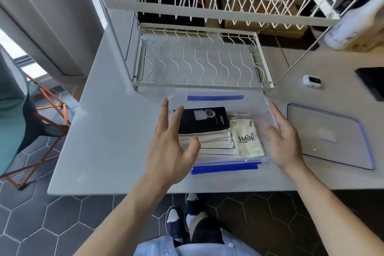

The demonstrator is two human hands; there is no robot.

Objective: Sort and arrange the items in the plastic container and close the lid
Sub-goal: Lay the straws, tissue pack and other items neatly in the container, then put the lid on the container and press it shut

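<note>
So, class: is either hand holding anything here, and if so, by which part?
Nothing is held. The left hand and right hand hover open, fingers spread, over the plastic container; its lid lies untouched to the right.

A white counter carries a two-tier white wire dish rack at its far side (both tiers hold no dishes). To the right sit a small white device with a dark face, a black flat object at the frame edge, and what may be a white bottle, blurred. An orange-legged folding chair stands left on dark hexagonal floor tiles.
</note>
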